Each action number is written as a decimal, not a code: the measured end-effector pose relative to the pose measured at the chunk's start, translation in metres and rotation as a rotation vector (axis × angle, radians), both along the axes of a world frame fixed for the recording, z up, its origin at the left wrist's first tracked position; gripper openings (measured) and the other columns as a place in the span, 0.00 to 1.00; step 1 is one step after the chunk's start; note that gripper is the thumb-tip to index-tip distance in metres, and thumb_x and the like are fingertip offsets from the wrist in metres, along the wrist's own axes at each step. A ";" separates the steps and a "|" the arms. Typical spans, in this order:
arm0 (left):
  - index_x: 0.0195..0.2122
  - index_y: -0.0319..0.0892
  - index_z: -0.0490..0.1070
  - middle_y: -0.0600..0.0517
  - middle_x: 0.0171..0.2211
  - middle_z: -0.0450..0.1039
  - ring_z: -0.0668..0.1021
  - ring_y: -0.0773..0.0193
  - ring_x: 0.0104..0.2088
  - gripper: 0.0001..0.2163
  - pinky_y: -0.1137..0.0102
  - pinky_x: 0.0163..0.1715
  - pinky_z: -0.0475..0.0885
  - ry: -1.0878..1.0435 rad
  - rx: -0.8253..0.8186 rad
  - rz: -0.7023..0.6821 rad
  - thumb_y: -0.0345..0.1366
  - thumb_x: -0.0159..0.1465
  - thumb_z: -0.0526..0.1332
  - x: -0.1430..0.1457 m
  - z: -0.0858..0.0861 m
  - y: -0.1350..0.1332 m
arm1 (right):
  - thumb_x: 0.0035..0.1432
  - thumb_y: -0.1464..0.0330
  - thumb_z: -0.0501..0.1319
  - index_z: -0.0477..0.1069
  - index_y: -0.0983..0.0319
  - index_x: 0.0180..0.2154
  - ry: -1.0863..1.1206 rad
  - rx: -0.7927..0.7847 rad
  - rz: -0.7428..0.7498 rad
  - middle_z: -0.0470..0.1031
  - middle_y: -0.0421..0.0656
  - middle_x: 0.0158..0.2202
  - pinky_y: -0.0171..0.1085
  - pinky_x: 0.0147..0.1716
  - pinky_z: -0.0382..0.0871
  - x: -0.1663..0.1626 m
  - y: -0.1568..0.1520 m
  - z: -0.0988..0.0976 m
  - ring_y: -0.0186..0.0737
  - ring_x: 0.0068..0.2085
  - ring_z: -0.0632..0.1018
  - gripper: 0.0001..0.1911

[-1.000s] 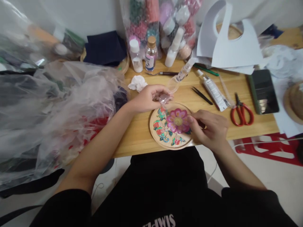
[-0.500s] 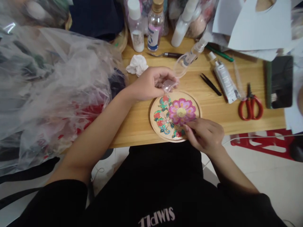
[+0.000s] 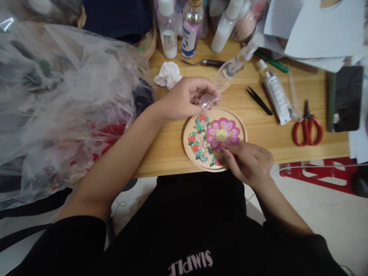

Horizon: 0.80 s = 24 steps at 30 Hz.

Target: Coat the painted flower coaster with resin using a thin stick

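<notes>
On the round wooden board (image 3: 191, 158) at the table's front edge lies a pink, many-petalled flower (image 3: 222, 132) with a yellow centre. Red and green fruit-and-leaf pieces (image 3: 196, 145) with gold outlines curve along the board's left side. My right hand (image 3: 251, 161) pinches the flower's lower edge between thumb and fingertips. Above the board's upper rim, my left hand (image 3: 188, 97) has its fingers curled round a small, curved piece of clear plastic (image 3: 207, 102). Its exact kind cannot be made out.
Beyond the hands lie crumpled tissue (image 3: 169, 75), a dark-handled tool (image 3: 214, 64) and a clear spray bottle (image 3: 236, 65). To the right are black tweezers (image 3: 258, 101), a glue tube (image 3: 276, 94), red-handled cutters (image 3: 307, 128) and a phone (image 3: 345, 99). Plastic bags (image 3: 71, 96) crowd the left.
The camera view has shifted slightly, so the tabletop things appear a little farther right. Both hands keep nearly the same grip and place over the board.
</notes>
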<state>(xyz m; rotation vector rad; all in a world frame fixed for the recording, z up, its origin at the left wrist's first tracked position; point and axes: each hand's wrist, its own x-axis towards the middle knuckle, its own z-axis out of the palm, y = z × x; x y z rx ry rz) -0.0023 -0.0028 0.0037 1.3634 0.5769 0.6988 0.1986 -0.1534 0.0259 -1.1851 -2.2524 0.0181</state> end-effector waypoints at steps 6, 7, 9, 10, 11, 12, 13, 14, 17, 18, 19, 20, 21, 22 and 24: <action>0.38 0.40 0.71 0.59 0.37 0.78 0.81 0.71 0.42 0.19 0.74 0.45 0.76 -0.026 0.001 -0.013 0.14 0.48 0.65 0.000 -0.001 0.000 | 0.59 0.73 0.61 0.71 0.63 0.34 0.018 -0.008 0.001 0.78 0.42 0.24 0.31 0.23 0.68 0.001 0.000 0.001 0.33 0.24 0.77 0.02; 0.38 0.41 0.71 0.60 0.37 0.78 0.81 0.72 0.42 0.19 0.74 0.44 0.76 -0.033 0.000 -0.016 0.14 0.48 0.64 0.000 -0.001 0.001 | 0.59 0.73 0.61 0.71 0.63 0.33 0.016 -0.010 -0.004 0.78 0.42 0.24 0.31 0.23 0.67 0.001 0.000 0.002 0.33 0.24 0.77 0.02; 0.38 0.41 0.71 0.59 0.37 0.78 0.81 0.71 0.42 0.19 0.74 0.45 0.76 -0.036 -0.001 -0.018 0.14 0.49 0.65 0.000 -0.002 0.001 | 0.58 0.74 0.62 0.71 0.63 0.32 0.021 -0.018 -0.022 0.77 0.42 0.24 0.31 0.22 0.65 0.002 0.001 0.004 0.33 0.23 0.76 0.02; 0.38 0.40 0.71 0.58 0.37 0.78 0.81 0.70 0.42 0.18 0.73 0.46 0.76 -0.033 0.000 -0.021 0.14 0.49 0.65 -0.001 -0.002 0.001 | 0.58 0.74 0.62 0.71 0.63 0.32 0.035 -0.019 -0.035 0.76 0.42 0.23 0.31 0.21 0.64 0.003 0.002 0.006 0.32 0.23 0.75 0.03; 0.38 0.40 0.71 0.57 0.37 0.78 0.81 0.68 0.43 0.18 0.72 0.46 0.76 -0.027 0.002 -0.021 0.15 0.48 0.66 -0.001 -0.001 0.001 | 0.58 0.75 0.62 0.70 0.64 0.31 0.050 -0.018 -0.051 0.74 0.41 0.21 0.31 0.20 0.63 0.003 0.004 0.008 0.31 0.22 0.73 0.03; 0.38 0.39 0.71 0.56 0.37 0.78 0.81 0.67 0.43 0.18 0.70 0.46 0.77 -0.020 0.006 -0.019 0.17 0.48 0.68 -0.001 -0.001 0.001 | 0.58 0.75 0.62 0.70 0.63 0.30 0.064 -0.008 -0.071 0.72 0.40 0.20 0.30 0.19 0.61 0.003 0.007 0.011 0.30 0.20 0.71 0.04; 0.38 0.38 0.72 0.55 0.38 0.78 0.81 0.66 0.43 0.17 0.69 0.46 0.77 -0.011 0.009 -0.016 0.19 0.48 0.69 -0.001 -0.001 0.001 | 0.59 0.75 0.62 0.70 0.63 0.30 0.073 0.007 -0.094 0.70 0.38 0.19 0.30 0.18 0.59 0.003 0.011 0.013 0.29 0.19 0.70 0.05; 0.38 0.38 0.72 0.54 0.38 0.78 0.81 0.65 0.43 0.17 0.68 0.46 0.77 -0.003 0.013 -0.012 0.21 0.47 0.70 -0.001 -0.001 0.001 | 0.59 0.75 0.61 0.70 0.63 0.30 0.074 0.024 -0.116 0.69 0.37 0.18 0.30 0.17 0.58 0.002 0.015 0.015 0.29 0.19 0.68 0.05; 0.39 0.38 0.72 0.52 0.39 0.79 0.82 0.64 0.43 0.17 0.68 0.47 0.77 0.003 0.028 -0.005 0.27 0.48 0.72 -0.002 0.000 0.001 | 0.60 0.74 0.60 0.69 0.62 0.29 0.050 0.094 -0.157 0.68 0.36 0.18 0.30 0.18 0.58 -0.001 0.033 0.019 0.28 0.19 0.68 0.06; 0.39 0.38 0.72 0.51 0.40 0.79 0.82 0.65 0.43 0.17 0.69 0.47 0.77 0.003 0.033 -0.007 0.28 0.48 0.72 -0.002 0.000 0.001 | 0.60 0.74 0.60 0.69 0.62 0.29 0.035 0.118 -0.162 0.69 0.37 0.18 0.30 0.19 0.59 -0.003 0.039 0.020 0.28 0.19 0.68 0.07; 0.39 0.38 0.72 0.51 0.40 0.79 0.82 0.65 0.43 0.18 0.70 0.46 0.77 0.004 0.036 -0.009 0.29 0.48 0.72 -0.002 0.000 0.001 | 0.61 0.73 0.60 0.69 0.62 0.29 0.012 0.136 -0.163 0.70 0.37 0.19 0.30 0.20 0.60 -0.004 0.046 0.020 0.29 0.20 0.69 0.07; 0.40 0.37 0.72 0.50 0.39 0.79 0.82 0.66 0.42 0.18 0.71 0.46 0.77 0.005 0.038 -0.011 0.29 0.48 0.72 -0.002 0.000 0.001 | 0.61 0.73 0.59 0.69 0.62 0.29 -0.013 0.153 -0.163 0.71 0.38 0.19 0.30 0.20 0.61 -0.006 0.052 0.019 0.30 0.21 0.70 0.07; 0.40 0.37 0.72 0.49 0.39 0.79 0.82 0.66 0.42 0.18 0.72 0.45 0.76 0.007 0.040 -0.014 0.28 0.48 0.71 -0.002 0.000 0.001 | 0.62 0.72 0.59 0.69 0.62 0.29 -0.042 0.164 -0.164 0.71 0.38 0.19 0.31 0.21 0.62 -0.008 0.057 0.019 0.30 0.21 0.71 0.08; 0.40 0.36 0.72 0.48 0.39 0.79 0.82 0.66 0.42 0.18 0.72 0.45 0.76 0.007 0.043 -0.017 0.28 0.48 0.71 -0.002 0.000 0.001 | 0.62 0.72 0.58 0.69 0.62 0.29 -0.071 0.176 -0.164 0.72 0.38 0.20 0.31 0.21 0.62 -0.009 0.062 0.018 0.31 0.22 0.71 0.09; 0.39 0.36 0.73 0.47 0.40 0.79 0.81 0.66 0.42 0.17 0.73 0.45 0.76 0.002 0.051 -0.023 0.26 0.48 0.70 -0.002 0.001 0.001 | 0.63 0.71 0.58 0.69 0.62 0.28 -0.106 0.201 -0.163 0.72 0.38 0.19 0.31 0.21 0.61 -0.012 0.068 0.016 0.31 0.22 0.72 0.10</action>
